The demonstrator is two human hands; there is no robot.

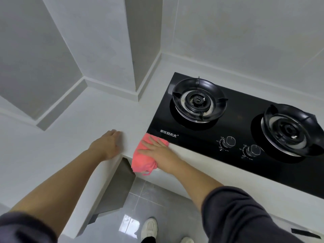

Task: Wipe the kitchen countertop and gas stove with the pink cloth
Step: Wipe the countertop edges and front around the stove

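The pink cloth (142, 157) lies bunched on the white countertop (98, 118) at the inner corner of its front edge, touching the near left corner of the black glass gas stove (233, 106). My right hand (158, 152) presses flat on top of the cloth, fingers spread toward the stove. A little to the left, my left hand (107, 143) rests palm down on the bare countertop, holding nothing. The stove has a left burner (198, 99), a right burner (289, 130) and two knobs (241, 146) near its front.
The countertop is L-shaped, with tiled walls behind it and a wall column (140, 50) jutting out beside the stove. Below the front edge is a grey tiled floor (157, 199), where my white shoes (149, 228) show.
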